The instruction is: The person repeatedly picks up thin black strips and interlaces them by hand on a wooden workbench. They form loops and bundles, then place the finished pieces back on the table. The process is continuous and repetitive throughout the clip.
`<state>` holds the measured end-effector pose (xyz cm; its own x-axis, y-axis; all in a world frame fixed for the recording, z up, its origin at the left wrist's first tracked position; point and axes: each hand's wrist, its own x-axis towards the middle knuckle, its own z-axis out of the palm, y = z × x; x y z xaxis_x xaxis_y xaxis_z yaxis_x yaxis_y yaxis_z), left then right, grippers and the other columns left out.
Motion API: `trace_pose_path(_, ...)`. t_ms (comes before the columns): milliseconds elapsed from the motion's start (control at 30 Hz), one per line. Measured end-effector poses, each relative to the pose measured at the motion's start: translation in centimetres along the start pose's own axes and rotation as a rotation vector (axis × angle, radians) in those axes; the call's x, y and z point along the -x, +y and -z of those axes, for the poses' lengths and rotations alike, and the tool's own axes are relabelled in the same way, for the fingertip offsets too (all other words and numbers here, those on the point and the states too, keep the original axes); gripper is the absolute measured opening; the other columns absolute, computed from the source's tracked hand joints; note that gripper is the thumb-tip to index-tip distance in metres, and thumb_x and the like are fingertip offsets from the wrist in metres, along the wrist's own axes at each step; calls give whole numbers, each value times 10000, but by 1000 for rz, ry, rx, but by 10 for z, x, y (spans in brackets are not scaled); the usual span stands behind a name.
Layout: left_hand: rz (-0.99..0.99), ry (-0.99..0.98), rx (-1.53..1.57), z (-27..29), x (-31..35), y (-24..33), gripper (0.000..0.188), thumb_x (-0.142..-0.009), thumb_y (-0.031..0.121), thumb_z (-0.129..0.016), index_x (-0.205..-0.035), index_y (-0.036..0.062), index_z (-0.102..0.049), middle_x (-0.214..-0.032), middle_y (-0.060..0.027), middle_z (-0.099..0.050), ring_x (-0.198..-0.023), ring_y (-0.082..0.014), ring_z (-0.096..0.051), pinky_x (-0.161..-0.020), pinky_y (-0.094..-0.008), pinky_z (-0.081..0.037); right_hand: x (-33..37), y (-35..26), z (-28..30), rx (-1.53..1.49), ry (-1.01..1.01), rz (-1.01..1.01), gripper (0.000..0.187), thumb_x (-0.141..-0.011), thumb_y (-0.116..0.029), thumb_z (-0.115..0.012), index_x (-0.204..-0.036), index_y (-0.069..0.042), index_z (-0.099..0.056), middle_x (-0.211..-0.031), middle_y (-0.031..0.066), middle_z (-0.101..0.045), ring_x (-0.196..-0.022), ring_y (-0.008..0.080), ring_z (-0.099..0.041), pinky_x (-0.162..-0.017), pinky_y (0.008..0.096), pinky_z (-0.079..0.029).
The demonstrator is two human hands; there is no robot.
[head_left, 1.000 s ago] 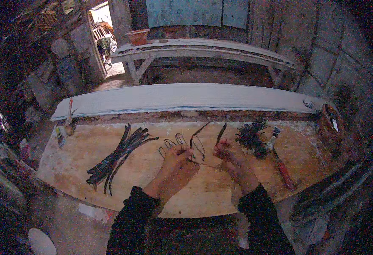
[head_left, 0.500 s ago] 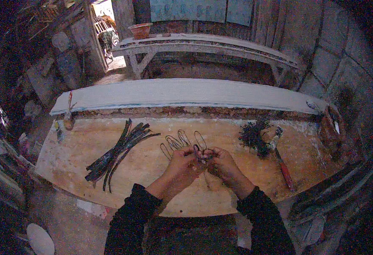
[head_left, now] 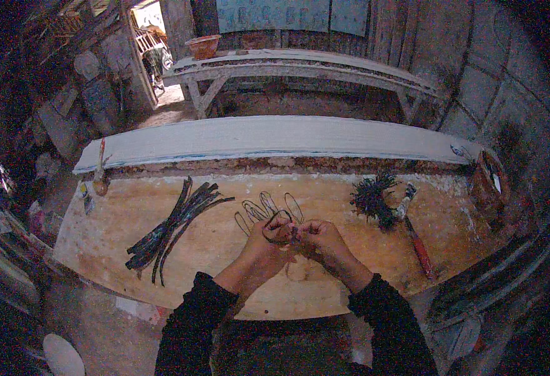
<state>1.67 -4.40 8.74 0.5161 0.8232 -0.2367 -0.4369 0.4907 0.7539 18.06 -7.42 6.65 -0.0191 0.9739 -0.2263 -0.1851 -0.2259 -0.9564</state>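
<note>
My left hand [head_left: 264, 245] and my right hand [head_left: 322, 239] meet over the front middle of a wooden board [head_left: 225, 276]. A thin dark strip [head_left: 279, 216] curves in a loop at my left fingers, which are closed on it. The fingertips of my right hand pinch close beside it, at a small dark bit I cannot make out. Just beyond the hands, several slim elongated dark loops [head_left: 267, 202] lie side by side on the board. To the left rests a bundle of black flat strips [head_left: 173, 222].
A clump of short black pieces [head_left: 373, 199] lies right, beside a hammer [head_left: 418, 247] with a red handle. A long white slab [head_left: 275, 139] edges the board's far side. A brush-like tool [head_left: 101, 169] stands far left. Behind, a bench [head_left: 306, 66] carries a reddish bowl [head_left: 203, 47].
My left hand has turned, so the dark strip's loop now shows larger at its fingers. The right hand stays close beside it, and the view has shifted slightly.
</note>
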Motion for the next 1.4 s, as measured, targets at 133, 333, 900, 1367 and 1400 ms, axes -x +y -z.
trace_pose_path(133, 44, 45, 139, -10, 6, 5, 47, -889, 112, -644, -890, 77, -613, -815, -34, -630, -727, -178, -602, -576, -380, -501, 2, 0, -4, -161, -54, 39, 154, -877, -143, -689, -954, -20, -634, -894, 63, -691, -760, 150, -676, -688, 295, -580)
trace_pose_path(333, 4, -50, 128, -5, 7, 3, 76, -934, 101, -559, -915, 55, -616, -789, -45, -619, -691, -170, -598, -608, -361, -531, -5, 5, 3, -162, -65, -30, 148, -881, -123, -678, -954, -5, -626, -883, 65, -684, -753, 158, -677, -680, 297, -580)
trace_pose_path(900, -25, -23, 141, -6, -1, -1, 43, -913, 14, -580, -905, -23, -602, -799, -110, -626, -672, -193, -586, -588, -340, -503, 14, -12, -6, -132, -38, -67, 227, -841, -196, -738, -1005, -88, -623, -901, 21, -673, -822, 113, -667, -561, 221, -486)
trace_pose_path(1367, -25, -88, -16, 8, -9, -9, 103, -907, 34, -594, -982, -18, -641, -846, -109, -652, -719, -220, -628, -602, -367, -521, 22, -14, -9, -192, -68, 26, 247, -887, -171, -677, -1102, -78, -600, -1031, 29, -644, -909, 167, -658, -755, 311, -564)
trace_pose_path(1400, -22, -92, -56, 8, -9, -9, 112, -905, 32, -596, -990, -19, -648, -853, -108, -657, -716, -215, -631, -604, -354, -520, 26, -15, -9, -202, -26, 5, 239, -885, -174, -681, -1087, -71, -604, -1023, 27, -642, -903, 163, -656, -756, 308, -563)
